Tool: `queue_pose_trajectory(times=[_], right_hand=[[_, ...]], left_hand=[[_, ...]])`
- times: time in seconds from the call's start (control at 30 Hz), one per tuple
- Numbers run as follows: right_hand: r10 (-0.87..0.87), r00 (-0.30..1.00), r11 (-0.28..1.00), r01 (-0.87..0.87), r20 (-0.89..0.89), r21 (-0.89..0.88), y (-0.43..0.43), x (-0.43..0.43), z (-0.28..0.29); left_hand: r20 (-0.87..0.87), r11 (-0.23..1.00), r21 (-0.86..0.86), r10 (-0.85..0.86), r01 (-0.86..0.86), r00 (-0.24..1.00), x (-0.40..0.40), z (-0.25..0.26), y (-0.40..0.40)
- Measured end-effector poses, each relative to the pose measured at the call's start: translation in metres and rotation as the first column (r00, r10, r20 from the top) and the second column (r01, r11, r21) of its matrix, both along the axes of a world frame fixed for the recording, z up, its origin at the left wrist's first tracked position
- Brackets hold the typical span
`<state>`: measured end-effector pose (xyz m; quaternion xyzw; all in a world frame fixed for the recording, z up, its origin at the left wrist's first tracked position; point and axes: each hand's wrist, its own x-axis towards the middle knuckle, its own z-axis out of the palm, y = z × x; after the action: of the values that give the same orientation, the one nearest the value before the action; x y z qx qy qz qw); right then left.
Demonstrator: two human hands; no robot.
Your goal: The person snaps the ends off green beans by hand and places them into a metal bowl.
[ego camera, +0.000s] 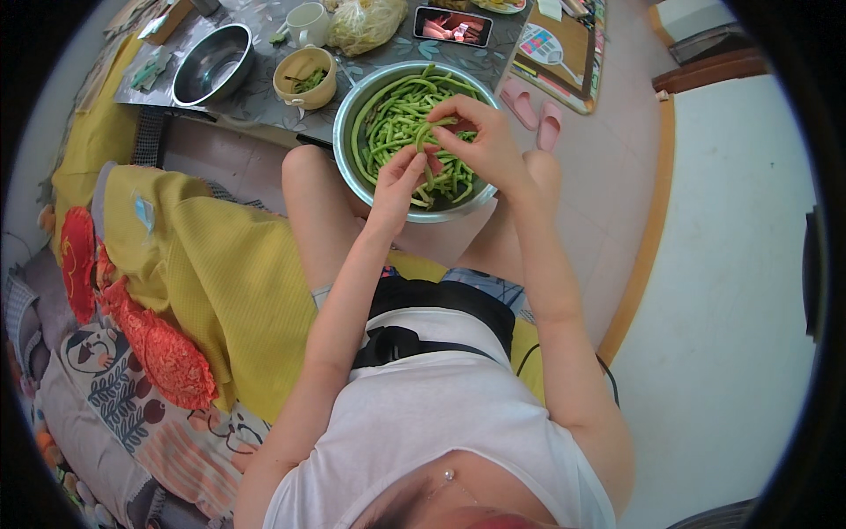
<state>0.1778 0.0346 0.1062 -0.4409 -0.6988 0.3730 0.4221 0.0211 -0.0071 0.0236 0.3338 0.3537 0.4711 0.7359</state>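
Note:
A long green bean (421, 137) is held between my two hands, bent over near its upper end. My left hand (400, 173) pinches its lower part between thumb and fingertips. The upper end is in the fingertips of my right hand (481, 137). Both hands are above a round metal basin (342, 159), whose front rim lies over the gap between my knees. Many green beans (403, 109) fill it, some in short pieces and some long. My hands hide part of the beans below them.
On the patterned table stand a beige pot (284, 69) with green scraps inside, a metal bowl (198, 82), a white mug (308, 23), a clear plastic bag (367, 26) and a phone (453, 26) with a lit screen. Pink slippers (548, 125) lie on the floor. Yellow cloth (211, 258) covers the seat.

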Motion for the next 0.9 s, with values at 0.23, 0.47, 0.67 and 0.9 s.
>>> queue_pose_trajectory(times=[0.23, 0.47, 0.67, 0.9], right_hand=[[0.04, 0.975, 0.979, -0.082, -0.217, -0.187, -0.002, 0.017, 0.004], [-0.129, 0.99, 0.987, 0.123, -0.064, -0.101, 0.01, 0.018, -0.044], [-0.291, 0.915, 0.952, 0.248, 0.279, 0.182, 0.011, 0.006, -0.052], [-0.301, 0.915, 0.952, 0.272, 0.268, 0.14, 0.023, 0.022, -0.066]], left_hand=[[-0.094, 0.958, 0.225, 0.203, -0.178, 0.975, -0.006, 0.031, 0.002], [-0.146, 0.976, 0.138, 0.189, -0.169, 0.971, -0.007, 0.015, 0.008], [-0.174, 0.97, 0.164, 0.207, -0.179, 0.963, 0.002, 0.001, 0.008], [-0.154, 0.974, 0.094, 0.218, -0.205, 0.964, -0.005, 0.003, 0.008]])
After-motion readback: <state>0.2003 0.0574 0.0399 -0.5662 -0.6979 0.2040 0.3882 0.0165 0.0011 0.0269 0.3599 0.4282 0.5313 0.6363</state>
